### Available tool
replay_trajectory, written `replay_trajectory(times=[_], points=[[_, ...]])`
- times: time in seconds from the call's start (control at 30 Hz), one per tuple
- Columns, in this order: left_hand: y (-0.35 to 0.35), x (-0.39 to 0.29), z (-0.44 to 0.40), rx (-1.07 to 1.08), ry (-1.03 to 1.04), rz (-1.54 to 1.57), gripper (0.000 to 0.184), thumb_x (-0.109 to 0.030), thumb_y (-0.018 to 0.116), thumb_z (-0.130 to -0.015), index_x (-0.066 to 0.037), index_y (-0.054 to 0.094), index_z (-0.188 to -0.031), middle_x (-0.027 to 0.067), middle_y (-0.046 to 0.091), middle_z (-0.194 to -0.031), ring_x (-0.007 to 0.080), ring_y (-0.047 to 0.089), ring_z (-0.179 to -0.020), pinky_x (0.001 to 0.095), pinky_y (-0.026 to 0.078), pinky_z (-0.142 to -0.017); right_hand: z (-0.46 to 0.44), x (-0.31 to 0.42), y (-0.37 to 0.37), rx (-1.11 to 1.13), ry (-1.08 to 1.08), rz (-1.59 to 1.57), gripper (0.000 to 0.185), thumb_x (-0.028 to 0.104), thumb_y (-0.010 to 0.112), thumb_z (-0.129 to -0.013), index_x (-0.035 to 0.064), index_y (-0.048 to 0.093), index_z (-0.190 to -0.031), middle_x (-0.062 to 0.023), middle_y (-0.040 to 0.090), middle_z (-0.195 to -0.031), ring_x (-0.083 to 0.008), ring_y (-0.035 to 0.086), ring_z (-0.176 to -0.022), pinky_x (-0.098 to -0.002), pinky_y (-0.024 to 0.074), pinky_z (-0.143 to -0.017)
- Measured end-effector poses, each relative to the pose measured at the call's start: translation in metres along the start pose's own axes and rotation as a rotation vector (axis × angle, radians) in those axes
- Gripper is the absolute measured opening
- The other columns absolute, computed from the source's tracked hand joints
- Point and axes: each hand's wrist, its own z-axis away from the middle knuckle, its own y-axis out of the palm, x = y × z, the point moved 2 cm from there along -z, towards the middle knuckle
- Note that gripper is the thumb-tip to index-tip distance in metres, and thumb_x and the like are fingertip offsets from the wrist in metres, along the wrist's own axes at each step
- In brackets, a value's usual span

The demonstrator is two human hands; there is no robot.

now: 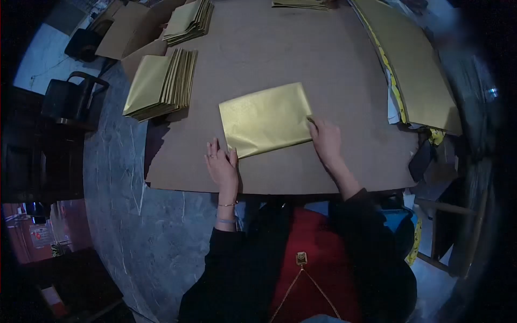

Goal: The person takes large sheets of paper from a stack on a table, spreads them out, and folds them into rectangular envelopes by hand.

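Note:
A flat gold sheet or envelope (266, 119) lies slightly tilted on the brown cardboard-covered table (280, 177), with a few creases near its lower left corner. My left hand (222, 164) rests at that corner, its thumb at the gold edge and its other fingers spread on the cardboard. At the right edge of the gold piece is my right hand (326, 141), its thumb and fingers pinching that edge.
Stacks of folded gold pieces stand at the left (156, 86) and upper left (188, 21). An open cardboard box (126, 32) is behind them. Large gold-brown sheets (414, 64) with yellow edging lie on the right. A black chair (70, 102) stands at far left.

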Motion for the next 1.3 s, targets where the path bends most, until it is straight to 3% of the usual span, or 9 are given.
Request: replay_trajectory(times=[0.27,0.63,0.7,0.77,0.93,1.07,1.1,1.23,1.3], points=[[0.002,0.0,0.0,-0.064,0.058,-0.031,0.028,-0.026,0.059,-0.086,-0.001,0.054,-0.076,0.0159,0.046,-0.132,0.0346,0.038,-0.127,0.0501,0.03,-0.103,0.003,-0.007,0.012,0.027,-0.003,0.148,0.021,0.022,0.055,-0.086,0.0145,0.063,-0.104,-0.0091,0.061,-0.08,-0.0283,0.059,-0.072,-0.0404,0.0452,-0.067],[-0.001,-0.003,0.001,-0.059,0.011,-0.083,0.03,-0.029,0.058,-0.086,0.001,0.059,-0.084,0.0126,0.049,-0.128,0.03,0.039,-0.126,0.0474,0.029,-0.104,0.004,-0.005,0.013,0.058,-0.019,0.336,0.027,0.026,0.058,-0.083,0.0274,0.061,-0.11,-0.0063,0.057,-0.074,-0.0244,0.058,-0.061,-0.0369,0.049,-0.053],[0.001,-0.003,0.002,-0.06,0.008,-0.092,0.028,-0.028,0.059,-0.085,-0.001,0.059,-0.081,0.0125,0.048,-0.128,0.0297,0.041,-0.124,0.0472,0.028,-0.104,0.004,-0.015,0.023,-0.012,-0.1,0.337,0.028,0.026,0.06,-0.082,0.0268,0.061,-0.111,-0.0065,0.057,-0.076,-0.0236,0.058,-0.061,-0.0365,0.0491,-0.054],[0.002,-0.001,0.002,-0.054,0.009,-0.086,0.027,-0.028,0.059,-0.085,-0.001,0.058,-0.081,0.0126,0.048,-0.128,0.0297,0.041,-0.124,0.0472,0.029,-0.104,0.005,-0.014,0.023,-0.062,-0.105,0.359,0.024,0.023,0.062,-0.079,0.0275,0.064,-0.102,-0.0035,0.053,-0.066,-0.0206,0.057,-0.054,-0.0332,0.0484,-0.051],[-0.002,-0.006,-0.001,-0.105,0.044,-0.095,0.026,-0.027,0.058,-0.086,-0.001,0.058,-0.081,0.0134,0.049,-0.125,0.0296,0.04,-0.124,0.0473,0.029,-0.104,0.006,-0.016,0.025,-0.119,-0.156,0.301,0.028,0.022,0.059,-0.081,0.0289,0.061,-0.108,-0.0045,0.053,-0.069,-0.022,0.058,-0.056,-0.0338,0.0488,-0.052],[0.005,-0.002,0.002,-0.159,-0.022,0.104,0.027,-0.027,0.057,-0.086,-0.001,0.059,-0.092,0.013,0.049,-0.124,0.0303,0.041,-0.123,0.0491,0.029,-0.103,0.005,-0.016,0.026,0.114,-0.039,0.336,0.03,0.019,0.052,-0.086,0.027,0.056,-0.115,-0.0079,0.055,-0.071,-0.0265,0.059,-0.061,-0.0386,0.0487,-0.054],[0.003,-0.002,0.001,-0.053,0.047,-0.095,0.029,-0.025,0.058,-0.085,0.001,0.056,-0.099,0.0143,0.047,-0.125,0.0323,0.04,-0.123,0.0502,0.028,-0.103,0.004,-0.014,0.023,0.108,-0.048,0.308,0.03,0.019,0.052,-0.086,0.0258,0.056,-0.115,-0.0089,0.055,-0.072,-0.0275,0.059,-0.063,-0.0395,0.0488,-0.055],[-0.004,-0.011,-0.006,-0.134,0.132,-0.049,0.029,-0.018,0.054,-0.086,0.0,0.054,-0.109,0.0136,0.04,-0.135,0.0337,0.037,-0.126,0.0502,0.027,-0.105,0.002,-0.015,0.027,0.112,-0.091,0.353,0.03,0.02,0.052,-0.085,0.0238,0.057,-0.114,-0.0087,0.055,-0.076,-0.0263,0.06,-0.066,-0.0397,0.049,-0.052],[-0.007,-0.023,-0.01,-0.072,0.404,0.094,0.03,-0.012,0.049,-0.087,-0.002,0.053,-0.116,0.0125,0.036,-0.14,0.0329,0.031,-0.131,0.0487,0.025,-0.107,0.003,-0.014,0.025,0.064,-0.112,0.309,0.031,0.019,0.051,-0.086,0.0238,0.056,-0.116,-0.0093,0.056,-0.078,-0.0276,0.06,-0.065,-0.0412,0.0484,-0.052]])
